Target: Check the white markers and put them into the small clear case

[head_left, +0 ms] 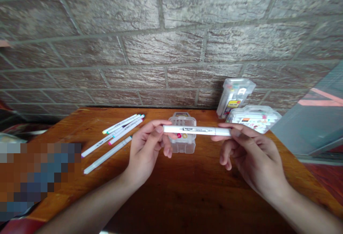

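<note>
A white marker pen (198, 130) with a black printed label is held level in front of me, above the table. My left hand (148, 144) pinches its left end between thumb and fingers. The other end sits in the pinch of my right hand (254, 155). Behind the marker, a small clear plastic case (184, 146) stands on the table, partly hidden by the pen and showing red and yellow round marks. Several loose white markers (107, 155) with coloured ends lie left of my left hand.
On the wooden table (177, 198), an upright clear case of markers (234, 98) stands at the back right. In front of it, another clear marker case (252, 119) is partly covered by my right hand. A brick-patterned wall (171, 48) rises behind the table.
</note>
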Available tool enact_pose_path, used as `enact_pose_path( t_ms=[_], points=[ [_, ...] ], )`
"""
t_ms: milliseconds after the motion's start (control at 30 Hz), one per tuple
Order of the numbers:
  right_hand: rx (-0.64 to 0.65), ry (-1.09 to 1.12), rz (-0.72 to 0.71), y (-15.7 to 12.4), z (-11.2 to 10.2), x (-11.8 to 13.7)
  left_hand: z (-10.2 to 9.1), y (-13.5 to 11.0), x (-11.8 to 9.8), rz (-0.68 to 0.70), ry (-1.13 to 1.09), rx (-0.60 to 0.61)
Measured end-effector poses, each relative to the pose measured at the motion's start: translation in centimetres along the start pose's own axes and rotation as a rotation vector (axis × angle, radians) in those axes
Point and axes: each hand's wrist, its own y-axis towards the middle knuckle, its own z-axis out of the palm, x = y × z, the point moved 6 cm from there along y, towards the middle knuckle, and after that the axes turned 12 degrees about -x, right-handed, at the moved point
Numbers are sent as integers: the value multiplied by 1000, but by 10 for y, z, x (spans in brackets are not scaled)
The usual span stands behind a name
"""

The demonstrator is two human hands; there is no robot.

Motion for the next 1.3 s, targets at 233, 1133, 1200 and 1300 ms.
enact_pose_path(
  t_ms=[233,1133,1200,1300],
  points=[
    [-9,24,23,2,2,0,1,0,-1,-18,-24,6],
    [-18,36,52,0,3,1,0,0,-1,-35,-29,-4],
    [-19,36,56,0,4,1,-1,0,-1,-38,-27,-7],
    [-19,27,53,0,3,2,-1,-1,-1,-40,-28,-3]
  ],
)
